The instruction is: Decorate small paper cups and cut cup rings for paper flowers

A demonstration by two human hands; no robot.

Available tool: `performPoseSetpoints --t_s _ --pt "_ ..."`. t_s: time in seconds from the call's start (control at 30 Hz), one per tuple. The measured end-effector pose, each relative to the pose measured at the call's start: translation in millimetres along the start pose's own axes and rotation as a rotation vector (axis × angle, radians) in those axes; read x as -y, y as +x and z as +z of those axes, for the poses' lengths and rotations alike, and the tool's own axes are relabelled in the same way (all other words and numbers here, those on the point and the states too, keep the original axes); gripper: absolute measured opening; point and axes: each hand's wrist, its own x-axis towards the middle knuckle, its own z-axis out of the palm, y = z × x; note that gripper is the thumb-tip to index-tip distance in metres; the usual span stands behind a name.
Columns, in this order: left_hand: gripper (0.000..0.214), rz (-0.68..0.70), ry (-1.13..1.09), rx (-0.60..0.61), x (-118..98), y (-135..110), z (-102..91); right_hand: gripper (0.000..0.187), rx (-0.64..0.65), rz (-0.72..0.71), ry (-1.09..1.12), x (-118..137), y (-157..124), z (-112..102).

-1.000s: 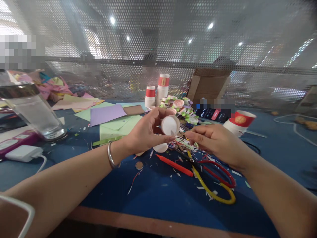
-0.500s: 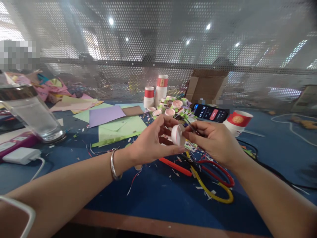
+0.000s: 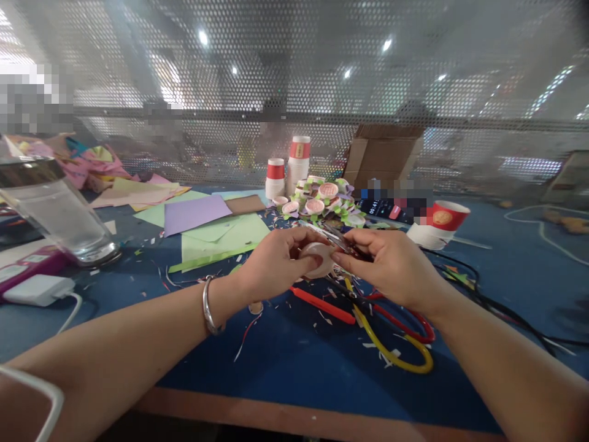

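Pinched in my left hand [image 3: 276, 261] is a small white round piece [image 3: 326, 265] that looks like the cut-off base of a paper cup. My right hand [image 3: 398, 264] is closed on small metal scissors [image 3: 339, 238], whose blades reach over the far side of the white piece. Both hands are close together above the table, amid paper scraps. Under them lie a red-orange stick-like tool [image 3: 324, 306] and larger scissors with one red and one yellow handle [image 3: 391, 355]. A pile of cut cup bases with green and purple paper bits [image 3: 327, 191] sits just beyond.
Two stacks of red and white paper cups [image 3: 300, 150] stand behind the pile. At right are a tilted cup [image 3: 446, 218], a phone [image 3: 391, 209] and black cables [image 3: 501, 307]. Coloured paper sheets [image 3: 197, 215], a glass [image 3: 69, 215] and a white charger [image 3: 41, 288] occupy the left.
My left hand has turned the white piece from edge-on to flatter, with the thumb now across it. The scissor blades in my right hand now show above the piece.
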Motion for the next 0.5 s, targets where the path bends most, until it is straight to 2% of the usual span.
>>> performPoseSetpoints --t_s 0.13,0.33,0.5 --pt "0.018 0.025 -0.032 0.026 -0.4 0.7 -2.9 0.026 0.038 0.001 0.119 7.2 0.4 0.5" --pt "0.014 0.066 -0.151 0.160 -1.9 3.6 -11.4 0.030 0.089 0.041 0.262 12.8 -1.5 -4.8" --pt "0.011 0.149 -0.212 0.142 -3.9 2.0 -8.6 0.034 0.136 0.051 0.362 11.3 -3.5 -9.0"
